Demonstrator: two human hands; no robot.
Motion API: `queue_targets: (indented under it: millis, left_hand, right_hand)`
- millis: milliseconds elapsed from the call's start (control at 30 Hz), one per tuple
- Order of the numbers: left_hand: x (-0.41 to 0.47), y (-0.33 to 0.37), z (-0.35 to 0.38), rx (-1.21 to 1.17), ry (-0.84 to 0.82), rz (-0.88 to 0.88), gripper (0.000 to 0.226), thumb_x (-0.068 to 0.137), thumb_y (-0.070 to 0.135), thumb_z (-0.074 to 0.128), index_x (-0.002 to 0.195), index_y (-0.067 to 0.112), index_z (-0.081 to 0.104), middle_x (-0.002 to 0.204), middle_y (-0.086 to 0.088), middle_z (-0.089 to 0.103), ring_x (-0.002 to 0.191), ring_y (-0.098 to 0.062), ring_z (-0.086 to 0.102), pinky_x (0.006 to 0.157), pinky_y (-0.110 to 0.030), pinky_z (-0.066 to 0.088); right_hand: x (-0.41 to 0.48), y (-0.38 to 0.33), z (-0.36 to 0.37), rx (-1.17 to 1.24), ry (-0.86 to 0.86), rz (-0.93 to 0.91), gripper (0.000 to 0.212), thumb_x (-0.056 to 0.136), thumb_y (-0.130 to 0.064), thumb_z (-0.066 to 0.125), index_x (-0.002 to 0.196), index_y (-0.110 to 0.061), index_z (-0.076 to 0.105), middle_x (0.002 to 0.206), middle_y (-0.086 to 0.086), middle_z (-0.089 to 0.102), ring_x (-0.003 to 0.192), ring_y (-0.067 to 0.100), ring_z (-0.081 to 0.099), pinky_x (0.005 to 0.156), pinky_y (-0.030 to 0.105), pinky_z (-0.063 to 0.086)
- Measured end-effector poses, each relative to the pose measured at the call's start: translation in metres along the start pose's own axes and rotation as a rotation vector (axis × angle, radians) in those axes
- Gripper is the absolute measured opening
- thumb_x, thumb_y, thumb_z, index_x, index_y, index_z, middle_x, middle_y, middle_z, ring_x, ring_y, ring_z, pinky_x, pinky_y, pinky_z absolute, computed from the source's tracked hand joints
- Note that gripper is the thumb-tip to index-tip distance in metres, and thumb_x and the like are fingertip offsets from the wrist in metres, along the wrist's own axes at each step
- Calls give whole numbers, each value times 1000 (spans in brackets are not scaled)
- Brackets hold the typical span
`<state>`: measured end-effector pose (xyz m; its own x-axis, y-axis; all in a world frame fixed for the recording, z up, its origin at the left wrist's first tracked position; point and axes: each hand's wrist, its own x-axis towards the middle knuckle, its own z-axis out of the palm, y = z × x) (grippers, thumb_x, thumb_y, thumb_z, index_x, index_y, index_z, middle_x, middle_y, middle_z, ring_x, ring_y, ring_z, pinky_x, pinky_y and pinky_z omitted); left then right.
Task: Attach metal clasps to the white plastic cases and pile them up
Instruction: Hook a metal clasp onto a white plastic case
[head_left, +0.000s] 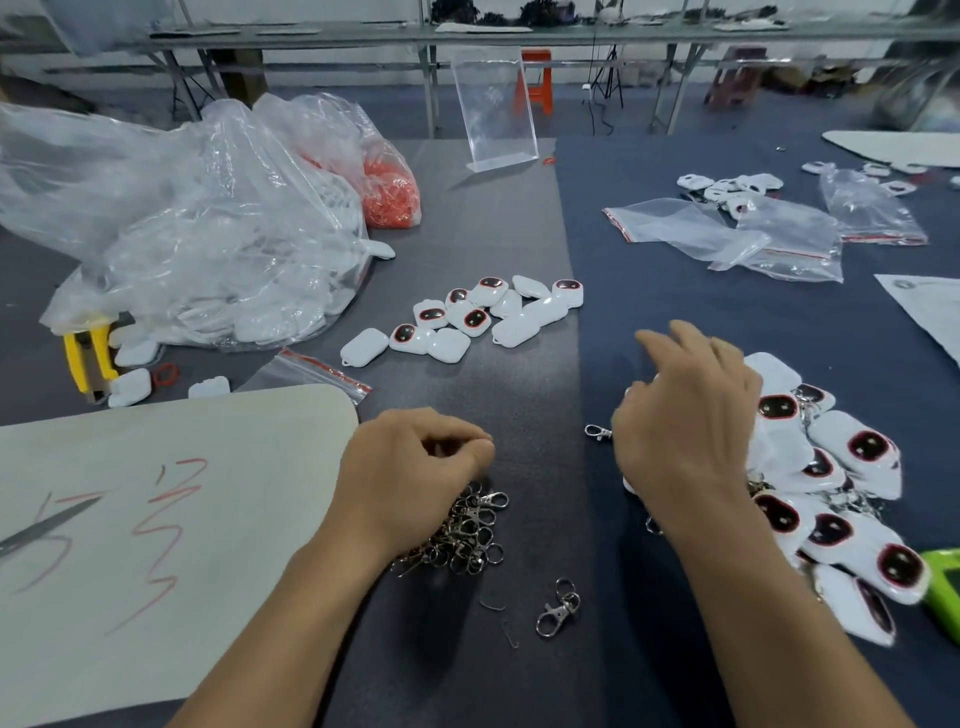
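Near six o'clock, my left hand pinches narrowly into the heap of metal clasps. My right hand spreads loosely over the white plastic cases piled at three o'clock; whether it holds one I cannot tell.

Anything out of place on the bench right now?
Minor strays only: one metal clasp lies apart from the clasp heap, nearer the camera, with two thin bent wire bits beside it. Nothing looks spilled or damaged.
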<state>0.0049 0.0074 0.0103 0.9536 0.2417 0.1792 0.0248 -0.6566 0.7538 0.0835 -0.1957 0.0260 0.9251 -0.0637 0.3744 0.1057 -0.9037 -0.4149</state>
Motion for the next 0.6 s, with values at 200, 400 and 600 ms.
queue_targets:
  millis: [200,400,600]
  left_hand:
    - [-1,-4,-12,160,-347,207,37,68,30,72,100,48,76,109,31,63,106,7,59,89,-6,41]
    - [0,-6,-12,126,-293,178,23,75,19,79,85,39,80,93,26,69,92,2,63,80,-10,42]
    - [-8,-1,-4,47,-65,68,23,74,33,73,90,49,71,72,33,69,71,12,66,71,-13,53]
  right_hand:
    - [-11,-49,26,131,-127,-279,42,85,3,57,122,-13,66,146,6,55,141,27,37,115,36,24]
    - [31,-70,59,70,-460,-327,67,89,-2,49,154,-11,33,159,12,31,142,31,27,114,42,31]
    - [19,-63,68,-62,-302,-389,31,91,-14,54,122,-17,57,123,6,49,110,32,49,86,39,35]
